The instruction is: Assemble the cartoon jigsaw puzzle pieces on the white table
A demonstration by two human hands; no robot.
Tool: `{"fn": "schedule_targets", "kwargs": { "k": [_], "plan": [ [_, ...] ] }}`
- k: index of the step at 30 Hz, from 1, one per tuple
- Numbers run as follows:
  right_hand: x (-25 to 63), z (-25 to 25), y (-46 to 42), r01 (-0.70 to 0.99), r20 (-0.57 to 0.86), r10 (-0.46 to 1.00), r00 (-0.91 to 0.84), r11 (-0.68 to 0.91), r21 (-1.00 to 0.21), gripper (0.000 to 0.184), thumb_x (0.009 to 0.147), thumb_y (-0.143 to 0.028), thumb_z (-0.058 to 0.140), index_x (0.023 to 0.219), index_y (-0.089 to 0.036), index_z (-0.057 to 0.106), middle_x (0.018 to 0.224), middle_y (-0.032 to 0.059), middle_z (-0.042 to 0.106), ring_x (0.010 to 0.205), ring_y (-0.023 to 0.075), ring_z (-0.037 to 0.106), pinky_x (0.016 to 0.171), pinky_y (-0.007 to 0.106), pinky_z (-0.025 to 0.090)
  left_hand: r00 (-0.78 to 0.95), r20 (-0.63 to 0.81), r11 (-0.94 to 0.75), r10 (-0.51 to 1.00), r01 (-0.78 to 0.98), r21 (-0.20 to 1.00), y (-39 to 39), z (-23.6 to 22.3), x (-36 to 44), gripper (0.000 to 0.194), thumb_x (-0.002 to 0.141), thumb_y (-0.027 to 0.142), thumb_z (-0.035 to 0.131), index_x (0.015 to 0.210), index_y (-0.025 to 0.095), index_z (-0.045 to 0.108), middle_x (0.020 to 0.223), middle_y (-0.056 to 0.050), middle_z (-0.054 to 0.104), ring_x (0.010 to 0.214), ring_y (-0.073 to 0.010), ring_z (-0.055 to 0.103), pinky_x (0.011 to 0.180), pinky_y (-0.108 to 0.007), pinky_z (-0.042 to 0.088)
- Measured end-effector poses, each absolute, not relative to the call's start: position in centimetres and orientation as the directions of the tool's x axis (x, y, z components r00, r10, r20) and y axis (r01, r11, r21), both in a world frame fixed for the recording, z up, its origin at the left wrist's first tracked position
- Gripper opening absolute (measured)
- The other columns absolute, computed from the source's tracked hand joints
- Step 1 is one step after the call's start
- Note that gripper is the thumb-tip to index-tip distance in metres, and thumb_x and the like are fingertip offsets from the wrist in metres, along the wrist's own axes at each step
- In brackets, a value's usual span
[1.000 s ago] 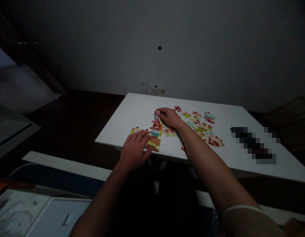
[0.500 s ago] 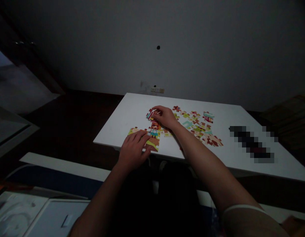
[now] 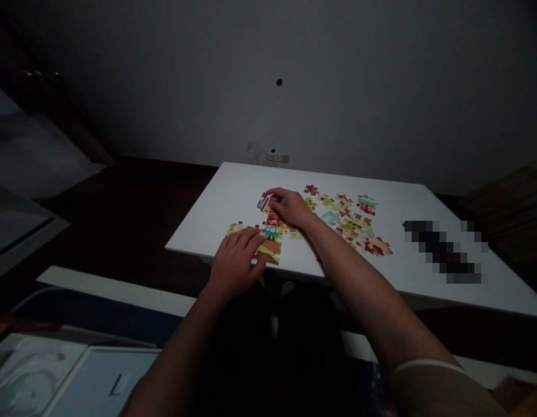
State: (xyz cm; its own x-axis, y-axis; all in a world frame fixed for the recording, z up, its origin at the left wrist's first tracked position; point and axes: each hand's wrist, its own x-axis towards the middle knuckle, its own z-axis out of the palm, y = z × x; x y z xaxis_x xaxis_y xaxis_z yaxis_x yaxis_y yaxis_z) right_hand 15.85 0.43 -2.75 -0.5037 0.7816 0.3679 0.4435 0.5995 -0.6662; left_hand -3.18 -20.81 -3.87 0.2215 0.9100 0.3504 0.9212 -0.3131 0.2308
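Note:
My left hand [image 3: 237, 255] lies flat with fingers stretched over a joined section of jigsaw puzzle [image 3: 268, 250] at the table's near edge, covering part of its picture. Beyond it, my right hand [image 3: 289, 205] has thumb and fingers curled round a jigsaw puzzle piece [image 3: 264, 202] with red, white and teal on it. That piece sits at the far end of a strip of pieces [image 3: 274, 220] running up from the joined section. Some of the piece is hidden under my fingers. A pale piece [image 3: 293, 233] lies beside the strip, close to my right forearm.
Several loose puzzle pieces [image 3: 349, 223] are spread on the white table [image 3: 199, 214] right of my right hand. Farther right lies a dark, pixelated object [image 3: 444, 249]. Behind the table stands a grey wall [image 3: 186, 87] with sockets [image 3: 277, 157]. An open box [image 3: 99, 382] is at lower left.
My right thumb and fingers have shifted slightly on the piece at the far end of the strip. My left hand stays flat on the joined section; the view has moved a little.

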Motion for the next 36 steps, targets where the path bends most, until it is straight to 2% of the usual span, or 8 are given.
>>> {"fn": "schedule_targets", "kwargs": {
  "k": [4, 9, 12, 17, 25, 30, 36],
  "plan": [
    [16.0, -2.5, 0.2, 0.466, 0.355, 0.782, -0.513, 0.601, -0.650, 0.037, 0.101, -0.025, 0.072, 0.137, -0.030, 0.081, 0.118, 0.0043, 0.086, 0.107, 0.0314, 0.078, 0.105, 0.049, 0.060, 0.230, 0.352, -0.322, 0.907, 0.918, 0.230, -20.8, -3.9, -3.2, 0.041, 0.110, 0.040, 0.061, 0.149, 0.031, 0.066, 0.163, -0.009, 0.065, 0.148, -0.0365, 0.061, 0.124, -0.060, 0.051],
    [16.1, -2.4, 0.1, 0.473, 0.349, 0.780, -0.519, 0.603, -0.643, 0.036, 0.104, -0.027, 0.068, 0.136, -0.037, 0.081, 0.116, 0.0041, 0.085, 0.107, 0.0318, 0.078, 0.103, 0.050, 0.059, 0.227, 0.353, -0.319, 0.908, 0.919, 0.231, -20.8, -3.8, -3.2, 0.041, 0.109, 0.039, 0.063, 0.149, 0.033, 0.065, 0.162, -0.008, 0.065, 0.147, -0.0361, 0.061, 0.124, -0.061, 0.051],
    [15.9, -2.7, 0.4, 0.492, 0.359, 0.772, -0.524, 0.619, -0.612, 0.036, 0.108, -0.027, 0.062, 0.140, -0.033, 0.079, 0.117, 0.0059, 0.084, 0.108, 0.0308, 0.077, 0.102, 0.049, 0.059, 0.222, 0.352, -0.314, 0.909, 0.922, 0.228, -20.8, -3.9, -3.1, 0.041, 0.109, 0.040, 0.063, 0.149, 0.034, 0.065, 0.162, -0.007, 0.065, 0.147, -0.0362, 0.061, 0.124, -0.061, 0.052],
    [15.7, -3.0, 0.9, 0.519, 0.368, 0.763, -0.531, 0.636, -0.570, 0.036, 0.110, -0.026, 0.056, 0.139, -0.027, 0.079, 0.134, 0.0106, 0.082, 0.123, 0.0335, 0.074, 0.112, 0.051, 0.056, 0.220, 0.386, -0.325, 0.896, 0.917, 0.231, -20.7, -4.2, -3.2, 0.041, 0.108, 0.039, 0.064, 0.149, 0.031, 0.065, 0.161, -0.008, 0.066, 0.146, -0.0365, 0.062, 0.122, -0.061, 0.053],
    [15.9, -2.2, 0.3, 0.572, 0.288, 0.768, -0.572, 0.625, -0.532, 0.033, 0.113, -0.035, 0.060, 0.135, -0.030, 0.083, 0.132, 0.0100, 0.084, 0.122, 0.0345, 0.076, 0.111, 0.051, 0.058, 0.219, 0.433, -0.338, 0.874, 0.915, 0.219, -20.6, -4.3, -3.1, 0.041, 0.104, 0.035, 0.068, 0.145, 0.031, 0.067, 0.155, -0.009, 0.070, 0.140, -0.0373, 0.065, 0.115, -0.060, 0.057],
    [15.9, -2.1, 0.4, 0.599, 0.288, 0.740, -0.609, 0.666, -0.445, 0.031, 0.113, -0.032, 0.062, 0.132, -0.027, 0.085, 0.132, 0.0102, 0.084, 0.125, 0.0344, 0.073, 0.113, 0.052, 0.056, 0.219, 0.429, -0.331, 0.876, 0.921, 0.207, -20.6, -4.2, -3.1, 0.039, 0.106, 0.035, 0.067, 0.144, 0.030, 0.068, 0.157, -0.008, 0.069, 0.141, -0.0362, 0.065, 0.116, -0.059, 0.056],
    [15.8, -2.0, 0.4, 0.612, 0.270, 0.737, -0.620, 0.669, -0.422, 0.032, 0.113, -0.034, 0.060, 0.131, -0.028, 0.085, 0.132, 0.0106, 0.083, 0.125, 0.0349, 0.073, 0.113, 0.052, 0.055, 0.221, 0.422, -0.334, 0.879, 0.918, 0.213, -20.7, -4.1, -3.1, 0.040, 0.105, 0.034, 0.070, 0.144, 0.028, 0.069, 0.156, -0.009, 0.069, 0.142, -0.0356, 0.065, 0.117, -0.057, 0.056]
  ]
}}
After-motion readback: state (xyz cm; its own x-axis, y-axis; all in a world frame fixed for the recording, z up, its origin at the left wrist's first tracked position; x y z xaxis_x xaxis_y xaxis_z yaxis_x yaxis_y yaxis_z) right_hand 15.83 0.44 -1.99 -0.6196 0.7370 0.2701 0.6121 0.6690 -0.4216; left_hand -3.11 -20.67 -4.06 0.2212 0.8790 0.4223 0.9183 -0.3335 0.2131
